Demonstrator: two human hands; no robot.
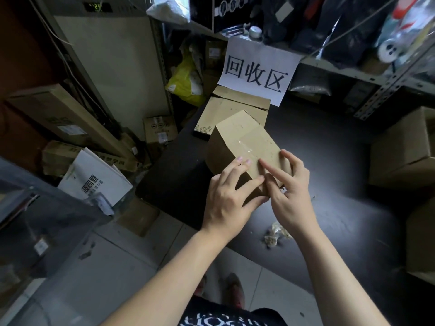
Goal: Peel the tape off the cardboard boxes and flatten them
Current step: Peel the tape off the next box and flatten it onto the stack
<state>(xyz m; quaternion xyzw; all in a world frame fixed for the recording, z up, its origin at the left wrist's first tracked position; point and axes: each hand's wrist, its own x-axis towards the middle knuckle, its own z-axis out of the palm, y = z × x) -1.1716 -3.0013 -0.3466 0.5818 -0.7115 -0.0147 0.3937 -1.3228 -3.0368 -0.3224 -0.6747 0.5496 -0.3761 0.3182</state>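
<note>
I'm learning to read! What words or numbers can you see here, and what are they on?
"回收区": on the white paper sign.
Green digits on the display: too blurred to read.
Big characters on the white package: too blurred to be sure.
Labels on the small brown box: too small to read.
The taped cardboard box: no print that I can make out.
</note>
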